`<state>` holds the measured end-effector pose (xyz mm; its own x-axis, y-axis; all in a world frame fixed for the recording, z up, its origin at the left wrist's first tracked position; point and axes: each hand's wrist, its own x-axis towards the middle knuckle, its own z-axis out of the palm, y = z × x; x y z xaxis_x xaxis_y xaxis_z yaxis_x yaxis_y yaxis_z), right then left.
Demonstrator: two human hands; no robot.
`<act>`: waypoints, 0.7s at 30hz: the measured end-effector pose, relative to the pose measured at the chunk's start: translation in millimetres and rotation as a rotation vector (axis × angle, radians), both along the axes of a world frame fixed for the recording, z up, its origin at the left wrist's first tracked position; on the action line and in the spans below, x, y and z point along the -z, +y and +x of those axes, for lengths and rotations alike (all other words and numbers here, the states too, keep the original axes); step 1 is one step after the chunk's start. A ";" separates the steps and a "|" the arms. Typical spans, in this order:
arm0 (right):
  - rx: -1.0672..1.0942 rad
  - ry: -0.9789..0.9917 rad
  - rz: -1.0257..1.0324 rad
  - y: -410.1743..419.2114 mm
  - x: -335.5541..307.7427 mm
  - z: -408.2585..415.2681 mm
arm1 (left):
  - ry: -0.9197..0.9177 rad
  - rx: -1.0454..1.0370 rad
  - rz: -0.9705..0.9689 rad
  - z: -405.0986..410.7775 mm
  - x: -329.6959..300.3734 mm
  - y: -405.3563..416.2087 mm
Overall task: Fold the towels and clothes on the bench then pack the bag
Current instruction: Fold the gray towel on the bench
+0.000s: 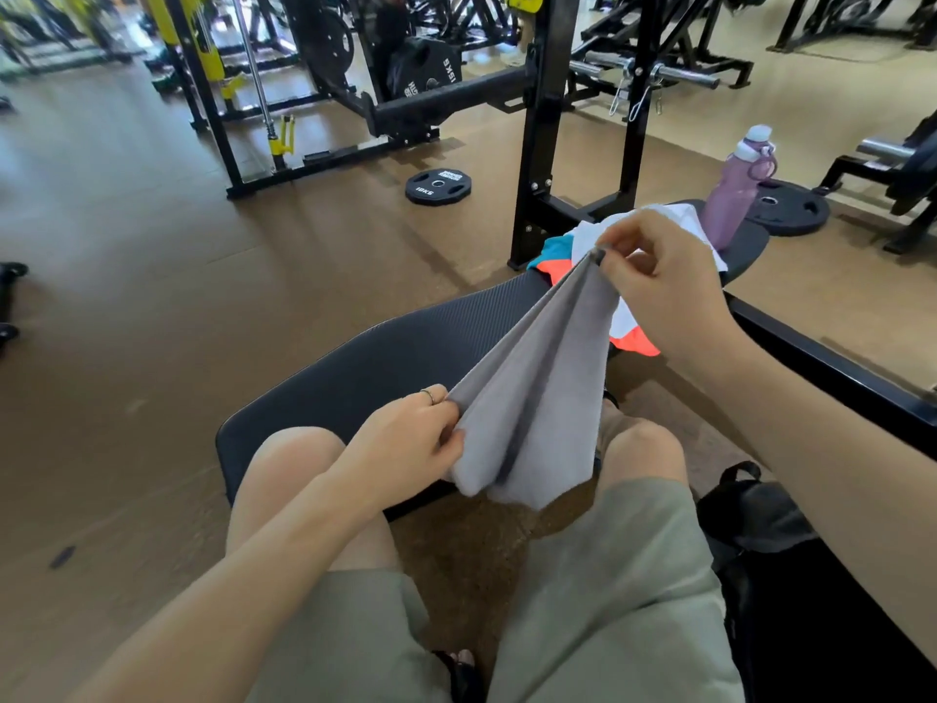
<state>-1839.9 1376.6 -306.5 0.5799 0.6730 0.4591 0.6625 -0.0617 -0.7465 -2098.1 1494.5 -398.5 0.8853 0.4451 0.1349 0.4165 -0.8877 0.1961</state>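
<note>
Grey towel [537,378] between both hands

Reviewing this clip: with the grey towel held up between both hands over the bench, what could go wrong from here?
The grey towel hangs bunched between the left hand and right hand, each holding only an edge, so a fold may come out uneven or a corner slip. Its lower end droops past the bench edge toward the floor. Swinging it could knock the purple bottle standing beside the clothes pile.

One grey cloth towel [537,388], one purple plastic water bottle [735,190] at 2 o'clock, two black round weight plates [438,186] on the floor, one black bag [760,520] at 4 o'clock.
</note>
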 end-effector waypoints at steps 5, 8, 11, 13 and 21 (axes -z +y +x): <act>0.033 0.065 -0.047 5.0 7.8 7.9 | -0.034 -0.014 0.167 -6.5 -7.1 0.1; 0.034 0.097 -0.063 8.1 14.3 18.2 | 0.020 -0.047 0.234 -11.3 -15.9 2.9; 0.042 0.114 -0.088 10.0 23.4 29.2 | 0.381 -0.014 0.490 -19.5 -28.4 3.1; 0.047 0.124 -0.105 12.9 27.5 33.8 | 0.445 0.030 0.675 -24.1 -34.7 14.3; 0.064 0.154 -0.127 34.6 27.1 33.3 | -0.150 0.105 0.295 -25.6 -34.9 73.0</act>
<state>-1806.6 1411.2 -333.6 0.6799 0.6795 0.2758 0.5332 -0.1999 -0.8220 -2123.7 1567.6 -363.6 0.8847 0.2751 0.3763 0.3058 -0.9518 -0.0232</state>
